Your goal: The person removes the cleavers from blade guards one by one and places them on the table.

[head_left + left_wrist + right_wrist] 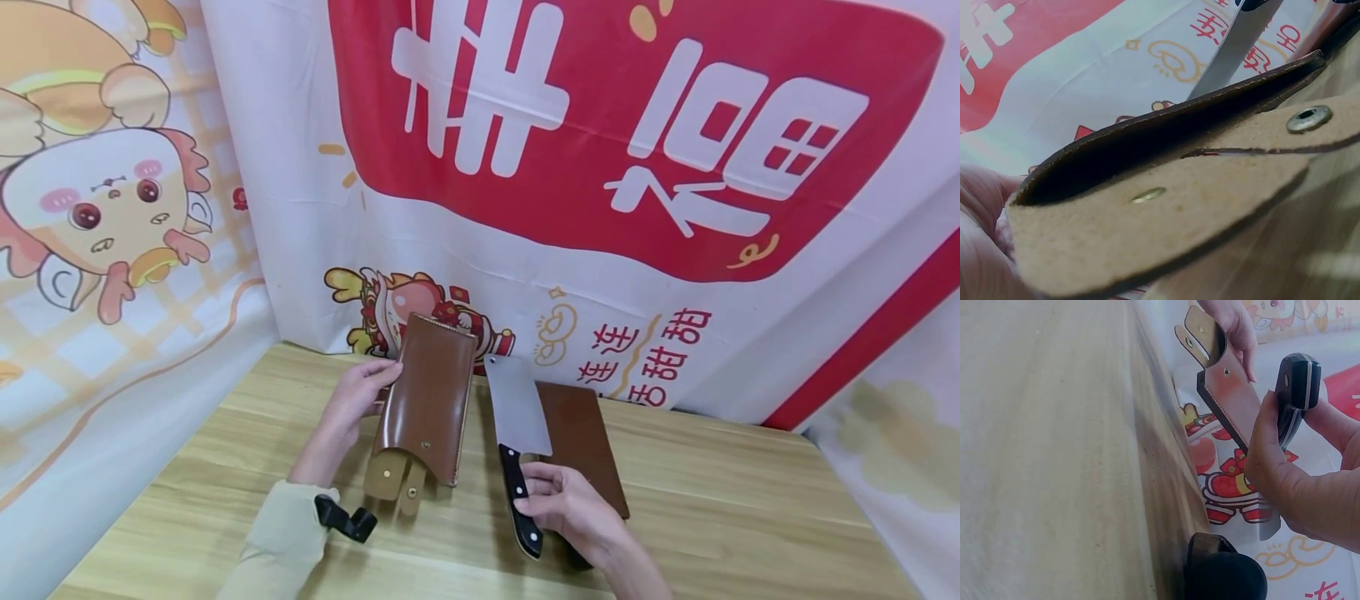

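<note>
- Clearly, the right hand (pixel 566 504) is closed firmly on the black riveted handle (pixel 515 500) of a broad, silver-bladed cleaver (pixel 519 404), thumb on one side and curled fingers on the other.
- Likewise, the left hand (pixel 358 396) pinches one long edge of a glossy brown leather sheath (pixel 431 400), thumb on the front and fingers behind.
- The sheath is tilted, its mouth towards the person; the left wrist view shows that mouth gaping and dark inside.
- From the mouth hang a tan, rounded flap (pixel 386 475) with a brass stud and a narrow tan strap (pixel 412 493) with a metal snap.
- The cleaver's blade is bare, pointing away from the person, just right of the sheath and apart from it.
- Behind the blade, a flat brown rectangular piece (pixel 585 442) lies on the pale wood-grain table (pixel 720 492).
- A beige sleeve (pixel 277 533) covers the left forearm, a black bracket (pixel 345 517) at its cuff.
- Beyond stands a white printed cloth (pixel 270 167) bearing a large red panel (pixel 600 200).
</note>
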Demonstrator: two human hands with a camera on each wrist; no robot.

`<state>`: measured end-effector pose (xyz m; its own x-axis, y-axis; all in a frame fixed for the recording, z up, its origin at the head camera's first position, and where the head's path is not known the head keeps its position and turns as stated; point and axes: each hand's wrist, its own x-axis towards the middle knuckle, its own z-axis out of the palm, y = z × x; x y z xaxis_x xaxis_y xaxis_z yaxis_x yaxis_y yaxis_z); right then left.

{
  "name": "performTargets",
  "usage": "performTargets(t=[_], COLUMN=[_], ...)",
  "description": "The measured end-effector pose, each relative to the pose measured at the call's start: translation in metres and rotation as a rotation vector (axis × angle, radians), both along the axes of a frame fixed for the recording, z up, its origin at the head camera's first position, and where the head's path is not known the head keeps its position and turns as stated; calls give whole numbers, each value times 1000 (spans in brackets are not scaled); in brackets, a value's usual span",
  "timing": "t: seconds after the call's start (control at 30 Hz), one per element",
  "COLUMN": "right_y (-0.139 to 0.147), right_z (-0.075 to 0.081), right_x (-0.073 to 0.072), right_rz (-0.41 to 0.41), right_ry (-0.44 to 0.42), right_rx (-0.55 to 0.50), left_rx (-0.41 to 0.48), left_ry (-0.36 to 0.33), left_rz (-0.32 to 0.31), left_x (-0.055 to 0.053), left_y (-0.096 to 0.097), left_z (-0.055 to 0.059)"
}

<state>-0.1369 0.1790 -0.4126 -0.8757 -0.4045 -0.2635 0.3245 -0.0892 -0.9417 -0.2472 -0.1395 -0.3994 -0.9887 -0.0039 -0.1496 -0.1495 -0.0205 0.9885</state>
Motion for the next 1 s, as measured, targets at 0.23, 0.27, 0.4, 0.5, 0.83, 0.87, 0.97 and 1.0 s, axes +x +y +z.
performTargets(t=[0.23, 0.27, 0.4, 0.5, 0.83, 0.87, 0.97, 1.0], right_y=[-7, -8, -12, -16, -26, -26, -27, -27], right_z=[-4, -5, -10, -13, -22, -23, -25, -25], right_x=[1, 0, 1, 1, 2, 2, 3, 3], right_rz=[-8, -8, -4, -19, -58, -59, -60, -61], right_ry=[-23, -22, -1, -8, -64, -65, -59, -57], right_rx=[34, 34, 37, 44, 66, 67, 70, 71], left_rx=[-22, -32, -64, -67, -140, -144, -153, -154], left_ry=[-23, -27, -37, -36, -58, -60, -70, -73], left_rz=[-11, -14, -18, -24, -42, -42, -41, -39], left_x=[-4, -4, -6, -7, -8, -8, -9, -9], left_y=[-3, -4, -7, -8, -8, -8, -8, -7], left_z=[-9, -10, -17, -21, -26, -26, -29, -29])
